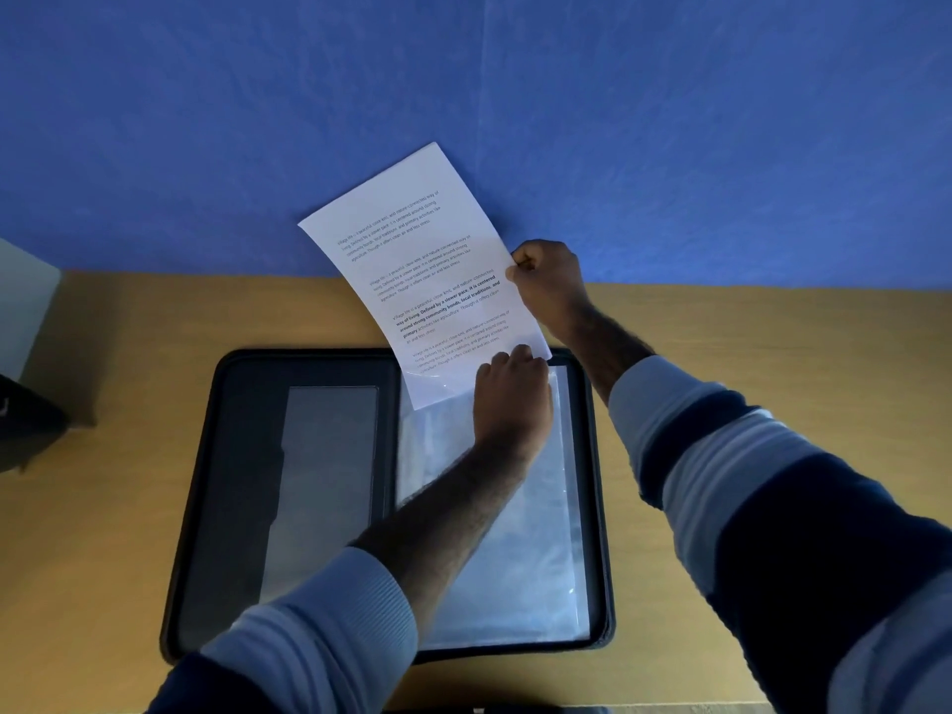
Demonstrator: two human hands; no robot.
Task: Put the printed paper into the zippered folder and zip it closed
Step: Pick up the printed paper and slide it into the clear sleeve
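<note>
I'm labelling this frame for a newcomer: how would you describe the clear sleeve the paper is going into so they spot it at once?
On the tan table lies an open black zippered folder. Its right half holds the clear plastic sleeve, glossy and see-through, unlike the dark panel on the left half.

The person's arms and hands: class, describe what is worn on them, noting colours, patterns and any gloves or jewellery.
Both arms wear a knitted, ribbed sweater with wide bands of light blue and dark navy. The left sleeve and right sleeve are pushed up, leaving the forearms bare. The left hand and right hand are bare: no gloves. No rings or watch show, though the fingers are partly hidden.
</note>
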